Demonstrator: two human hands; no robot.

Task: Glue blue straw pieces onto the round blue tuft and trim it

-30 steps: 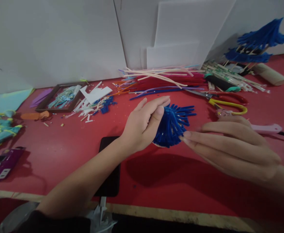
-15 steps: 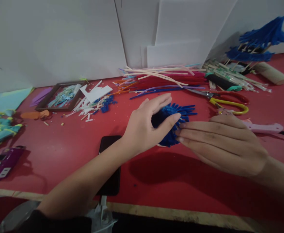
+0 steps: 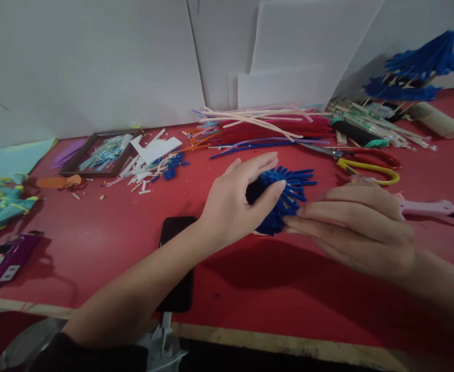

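A blue bundle of fuzzy stick pieces (image 3: 289,194) fans out like a brush just above the red table (image 3: 106,237). My left hand (image 3: 237,201) wraps its thumb and fingers round the bundle's left side and grips it. My right hand (image 3: 357,227) comes in from the right with its fingers held straight and close together, their tips touching the bundle's lower right strands. Whether those fingertips pinch a strand is hidden.
A black phone (image 3: 178,268) lies under my left forearm. Loose coloured sticks (image 3: 266,132), yellow-handled scissors (image 3: 366,168) and a pink tool (image 3: 424,207) lie behind. A brown tray (image 3: 99,155), white scraps (image 3: 153,155), blue finished pieces (image 3: 417,70) and white boards (image 3: 289,57) stand farther back.
My left thumb has closed over the bundle's front, so the hand grips it tighter. My right fingertips moved in from just off the strands to touch them, and the bundle shifted slightly right.
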